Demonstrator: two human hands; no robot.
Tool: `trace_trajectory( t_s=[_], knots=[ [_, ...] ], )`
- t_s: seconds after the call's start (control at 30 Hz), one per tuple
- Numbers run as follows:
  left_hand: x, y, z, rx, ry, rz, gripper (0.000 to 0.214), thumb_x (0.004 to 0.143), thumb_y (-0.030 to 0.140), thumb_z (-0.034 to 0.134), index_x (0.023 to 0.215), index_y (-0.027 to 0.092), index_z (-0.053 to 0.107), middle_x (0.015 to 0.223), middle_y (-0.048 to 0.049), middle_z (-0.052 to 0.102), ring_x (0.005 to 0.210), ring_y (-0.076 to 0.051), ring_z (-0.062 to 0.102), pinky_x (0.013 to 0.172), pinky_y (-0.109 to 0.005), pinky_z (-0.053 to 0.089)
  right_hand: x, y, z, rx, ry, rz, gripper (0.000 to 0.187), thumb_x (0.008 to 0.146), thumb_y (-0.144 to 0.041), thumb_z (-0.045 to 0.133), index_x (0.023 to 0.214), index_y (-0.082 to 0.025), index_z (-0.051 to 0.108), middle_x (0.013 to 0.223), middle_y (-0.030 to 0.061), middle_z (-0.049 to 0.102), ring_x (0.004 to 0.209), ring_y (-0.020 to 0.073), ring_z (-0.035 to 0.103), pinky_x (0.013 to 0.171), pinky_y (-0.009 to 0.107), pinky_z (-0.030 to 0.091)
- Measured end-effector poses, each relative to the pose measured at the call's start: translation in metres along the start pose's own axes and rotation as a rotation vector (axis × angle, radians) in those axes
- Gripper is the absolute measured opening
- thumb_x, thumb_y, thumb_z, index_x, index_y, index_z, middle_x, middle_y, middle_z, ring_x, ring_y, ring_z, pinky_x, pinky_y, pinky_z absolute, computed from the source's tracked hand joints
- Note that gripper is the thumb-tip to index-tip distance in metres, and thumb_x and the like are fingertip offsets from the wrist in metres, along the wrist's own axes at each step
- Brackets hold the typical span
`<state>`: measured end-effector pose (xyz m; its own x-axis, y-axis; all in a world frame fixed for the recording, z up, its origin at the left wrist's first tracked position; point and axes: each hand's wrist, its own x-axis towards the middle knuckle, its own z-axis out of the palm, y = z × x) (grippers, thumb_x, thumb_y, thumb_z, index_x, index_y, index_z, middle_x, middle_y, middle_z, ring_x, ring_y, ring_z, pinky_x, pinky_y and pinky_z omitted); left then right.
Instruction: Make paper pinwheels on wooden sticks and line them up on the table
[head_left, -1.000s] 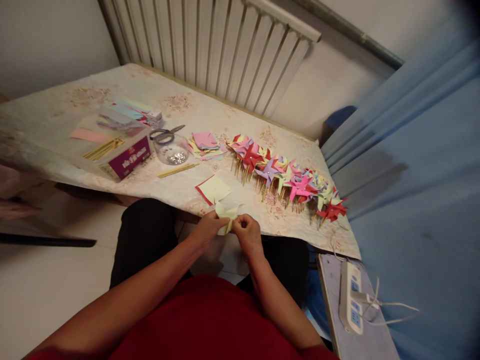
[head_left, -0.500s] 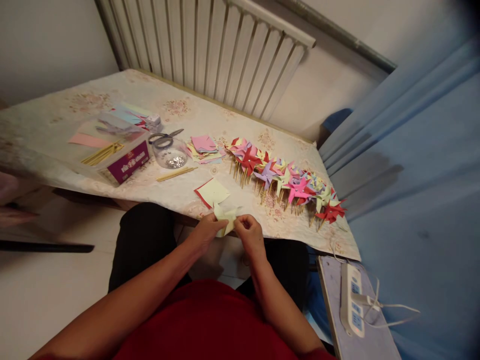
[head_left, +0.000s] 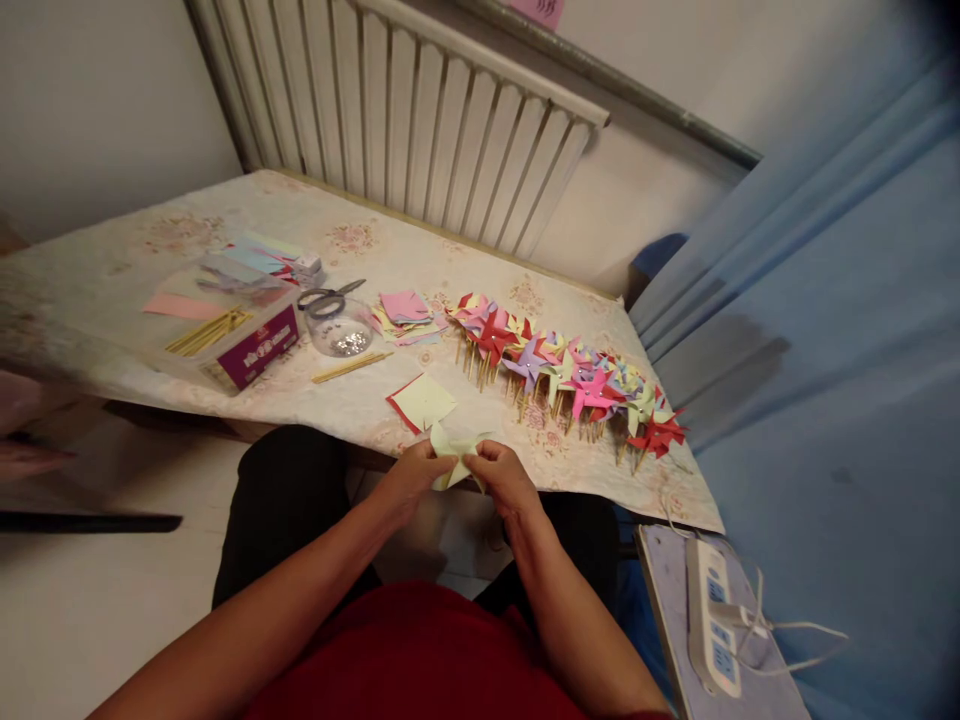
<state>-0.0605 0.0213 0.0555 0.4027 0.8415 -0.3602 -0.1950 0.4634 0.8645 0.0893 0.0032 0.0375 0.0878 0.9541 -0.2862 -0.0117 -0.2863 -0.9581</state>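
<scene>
Both my hands meet at the table's near edge, pinching a pale yellow folded paper pinwheel (head_left: 454,451). My left hand (head_left: 412,478) grips its left side and my right hand (head_left: 504,478) grips its right side, fingers closed on the paper. Just beyond lie yellow and red paper squares (head_left: 421,401) stacked on the floral tablecloth (head_left: 360,385). A long row of finished pinwheels on sticks (head_left: 570,366) runs to the right along the table.
A clear box with a purple label (head_left: 247,335) holds wooden sticks. Scissors (head_left: 327,295) rest on a clear jar of pins (head_left: 341,330). Cut coloured squares (head_left: 405,312) and loose sticks (head_left: 352,366) lie nearby. A power strip (head_left: 709,620) sits on a stand, right. A radiator stands behind.
The view has tilted down slightly. My hands have kept working the yellow paper, which now sits a little lower and flatter between my fingers.
</scene>
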Motion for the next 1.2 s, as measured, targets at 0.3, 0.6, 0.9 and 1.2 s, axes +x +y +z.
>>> trace_trajectory(
  t_s=[0.3, 0.6, 0.9, 1.2],
  knots=[
    [0.013, -0.005, -0.014, -0.004, 0.006, 0.009, 0.036, 0.06, 0.027, 0.075, 0.093, 0.013, 0.071, 0.068, -0.0021, 0.069, 0.066, -0.017, 0.06, 0.062, -0.025, 0.041, 0.018, 0.009, 0.008, -0.147, 0.03, -0.01, 0.018, 0.064, -0.033, 0.063, 0.06, -0.019, 0.053, 0.049, -0.0079, 0.045, 0.044, 0.0071, 0.031, 0.043, 0.021, 0.024],
    [0.034, 0.001, -0.028, -0.062, -0.009, 0.022, 0.029, 0.059, 0.024, 0.073, 0.085, 0.012, 0.072, 0.071, -0.0032, 0.07, 0.067, -0.016, 0.06, 0.061, -0.025, 0.042, 0.032, -0.003, 0.022, -0.14, 0.057, -0.035, 0.017, 0.063, -0.033, 0.063, 0.059, -0.02, 0.053, 0.053, -0.007, 0.044, 0.049, 0.009, 0.034, 0.048, 0.022, 0.027],
    [0.074, 0.026, -0.059, -0.221, -0.012, 0.039, 0.033, 0.057, 0.026, 0.077, 0.087, 0.013, 0.071, 0.073, -0.0041, 0.071, 0.063, -0.016, 0.062, 0.063, -0.027, 0.047, 0.07, 0.008, -0.017, -0.304, 0.437, -0.185, 0.034, 0.073, -0.053, 0.061, 0.07, -0.019, 0.064, 0.062, 0.0014, 0.061, 0.06, 0.0192, 0.056, 0.059, 0.03, 0.043],
    [0.122, 0.046, -0.085, -0.325, -0.047, 0.085, 0.026, 0.06, 0.025, 0.075, 0.084, 0.015, 0.068, 0.072, -0.0026, 0.071, 0.058, -0.015, 0.06, 0.061, -0.026, 0.047, 0.085, 0.062, -0.03, -0.891, 0.551, -0.367, 0.035, 0.088, -0.049, 0.045, 0.079, -0.021, 0.065, 0.082, 0.0094, 0.069, 0.074, 0.0267, 0.062, 0.072, 0.036, 0.042]
  ],
)
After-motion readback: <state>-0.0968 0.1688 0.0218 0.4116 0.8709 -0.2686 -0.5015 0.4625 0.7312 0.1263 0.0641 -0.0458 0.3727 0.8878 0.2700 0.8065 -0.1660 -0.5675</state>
